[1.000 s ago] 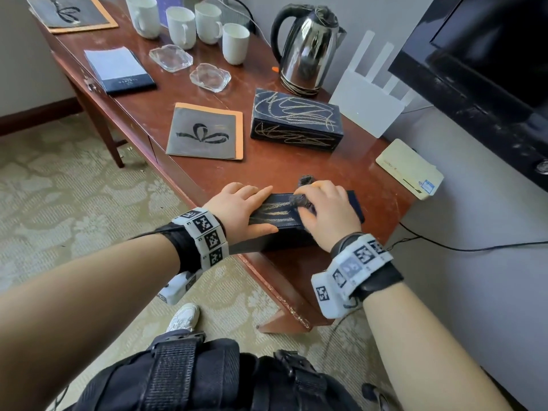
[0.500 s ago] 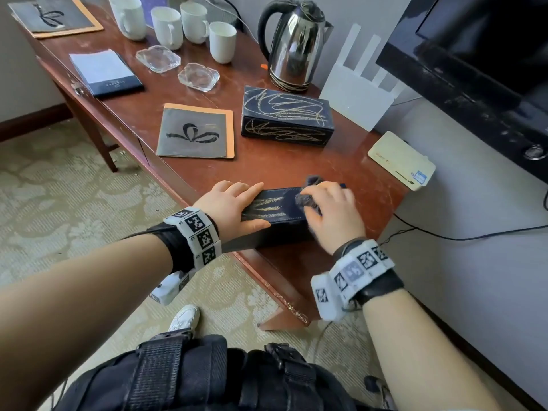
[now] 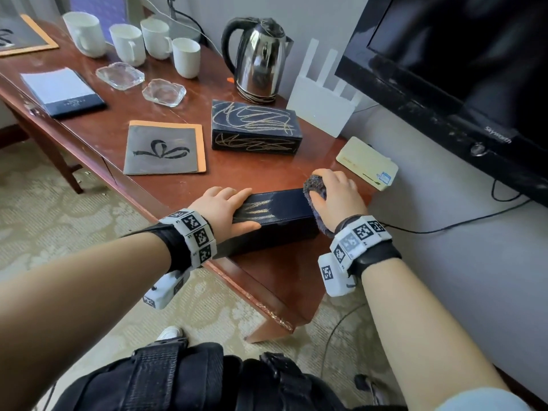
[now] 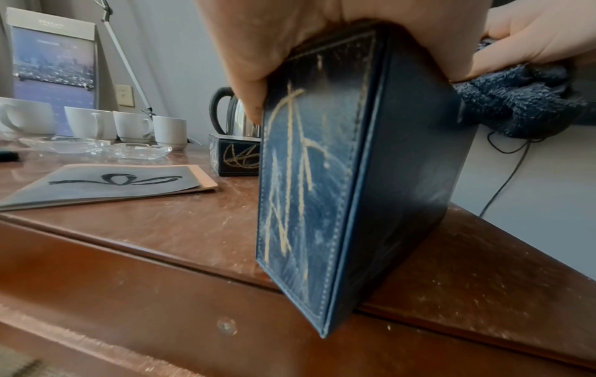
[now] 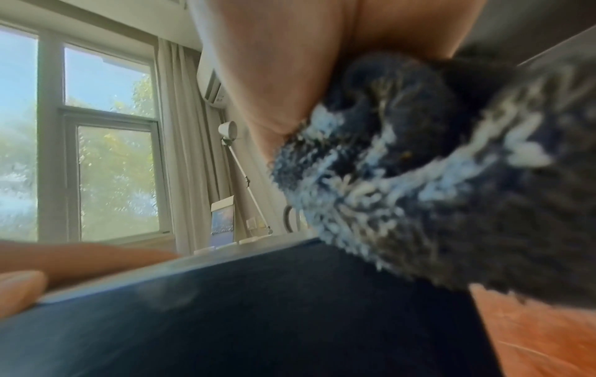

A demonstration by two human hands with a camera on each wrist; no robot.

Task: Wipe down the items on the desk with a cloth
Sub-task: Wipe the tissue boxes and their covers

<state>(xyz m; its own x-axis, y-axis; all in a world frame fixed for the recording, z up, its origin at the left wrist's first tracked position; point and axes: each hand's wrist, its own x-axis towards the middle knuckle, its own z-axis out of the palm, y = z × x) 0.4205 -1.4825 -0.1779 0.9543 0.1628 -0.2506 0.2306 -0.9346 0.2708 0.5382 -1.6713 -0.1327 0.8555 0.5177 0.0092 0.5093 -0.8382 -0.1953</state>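
Room corner with patterned carpet, a wall-mounted television [image 3: 462, 63] and a long reddish wooden worktop [image 3: 261, 176] along the wall. On the worktop, from large to small: a steel kettle [image 3: 258, 57], a white router [image 3: 321, 105], a dark gold-scrawled box [image 3: 255, 129], a grey folder [image 3: 163, 149], a notepad [image 3: 60, 90], four white cups [image 3: 127, 44] and two glass ashtrays [image 3: 163, 91]. A second dark box [image 3: 278, 215], the item in hand, stands near the front corner, tilted on one lower edge in the left wrist view. The left hand [image 3: 222, 210] steadies its left end, fingers laid nearly straight over the top and thumb against the front face. The right hand [image 3: 338, 197] is curled round a bunched dark cloth [image 3: 314, 188], pressing it on the box's right end. Progress: this box is mid-wipe; its end face appears dusty, though the view is soft there. Nothing shows which other items have been wiped, so most of the task probably remains.
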